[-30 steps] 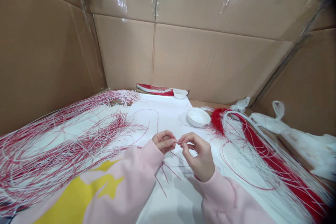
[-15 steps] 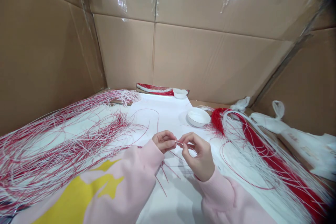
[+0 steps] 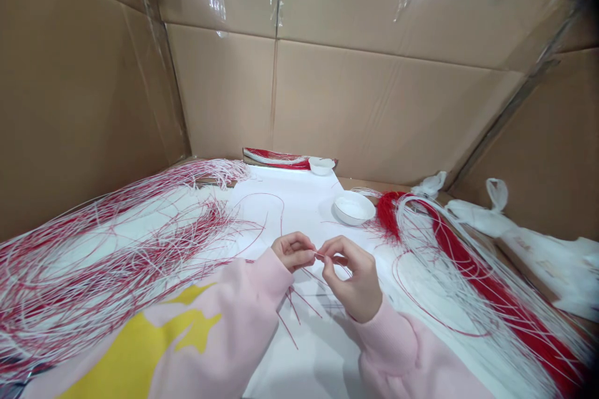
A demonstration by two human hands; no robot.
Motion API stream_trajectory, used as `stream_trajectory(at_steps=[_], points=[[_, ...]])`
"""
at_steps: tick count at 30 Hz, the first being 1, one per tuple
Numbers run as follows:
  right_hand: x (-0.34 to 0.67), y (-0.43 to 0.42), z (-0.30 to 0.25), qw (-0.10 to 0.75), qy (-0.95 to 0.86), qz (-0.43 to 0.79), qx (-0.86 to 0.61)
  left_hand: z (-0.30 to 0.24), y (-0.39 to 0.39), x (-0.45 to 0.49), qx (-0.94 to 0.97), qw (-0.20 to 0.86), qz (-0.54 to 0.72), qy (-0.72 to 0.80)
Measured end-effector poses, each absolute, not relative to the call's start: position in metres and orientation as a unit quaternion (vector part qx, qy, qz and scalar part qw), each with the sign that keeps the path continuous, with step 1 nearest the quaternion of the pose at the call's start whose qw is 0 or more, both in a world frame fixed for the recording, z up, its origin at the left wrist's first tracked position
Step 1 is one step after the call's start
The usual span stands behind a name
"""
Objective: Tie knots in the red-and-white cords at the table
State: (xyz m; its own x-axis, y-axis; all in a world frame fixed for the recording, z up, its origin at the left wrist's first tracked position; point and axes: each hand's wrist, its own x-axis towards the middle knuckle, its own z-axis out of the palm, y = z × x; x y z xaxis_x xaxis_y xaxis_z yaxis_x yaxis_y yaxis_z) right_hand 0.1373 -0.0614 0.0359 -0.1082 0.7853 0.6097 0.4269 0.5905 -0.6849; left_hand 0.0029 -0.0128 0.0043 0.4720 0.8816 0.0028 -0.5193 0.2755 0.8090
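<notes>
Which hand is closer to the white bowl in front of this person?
The right hand is nearer, just in front of the white bowl without touching it. The left hand is farther away, in front of the bowl and off to its left.

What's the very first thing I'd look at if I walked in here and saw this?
Your eyes would probably jump to the huge tangle of red and white strands on the left, then the thick red-and-white bunch spreading down the right. In the middle, between them, the left hand and right hand pinch a short strand. The yellow star on the pink sleeve also stands out at the bottom.
</notes>
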Motion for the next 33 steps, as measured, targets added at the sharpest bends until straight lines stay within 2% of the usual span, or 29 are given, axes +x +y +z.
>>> stream_trajectory(at_steps=[33], points=[[0.1370,-0.0642,0.0353,0.522,-0.729,0.168,-0.409,0.0007,-0.0099,0.0027,0.366,0.783,0.433,0.258]])
